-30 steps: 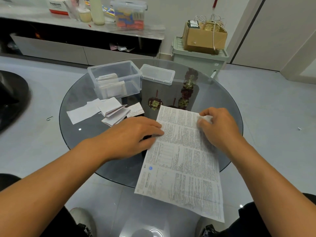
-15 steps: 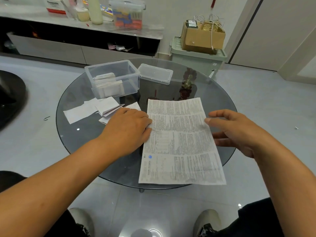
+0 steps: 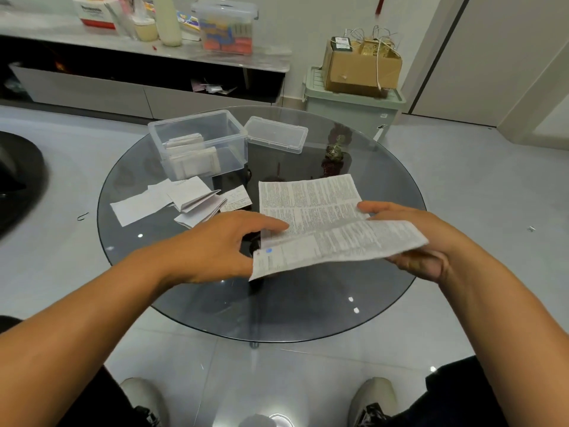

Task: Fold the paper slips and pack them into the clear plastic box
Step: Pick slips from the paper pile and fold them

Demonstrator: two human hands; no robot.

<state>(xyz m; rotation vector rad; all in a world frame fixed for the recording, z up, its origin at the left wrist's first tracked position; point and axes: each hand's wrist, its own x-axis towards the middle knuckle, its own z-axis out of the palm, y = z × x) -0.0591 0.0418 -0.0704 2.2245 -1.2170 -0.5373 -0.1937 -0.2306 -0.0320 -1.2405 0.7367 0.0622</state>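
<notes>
A long printed paper slip [image 3: 311, 211] lies on the round glass table [image 3: 308, 309], its near half lifted and bent over. My right hand [image 3: 418, 241] holds that near half from below at its right edge, thumb on top. My left hand [image 3: 221, 241] presses the slip's left edge with straight fingers. The clear plastic box [image 3: 200, 143] stands at the back left of the table with folded slips inside. A pile of folded and flat slips [image 3: 184, 201] lies in front of it.
The box's clear lid [image 3: 277, 138] lies to the right of the box. A low cabinet with bottles and a container stands behind, and a green bin carries a cardboard box [image 3: 360, 66] at the back right. My shoes show under the glass.
The slip was slid further onto the table. My right hand went from its top corner to the near end and lifted that end up and over. My left hand stayed at the left edge.
</notes>
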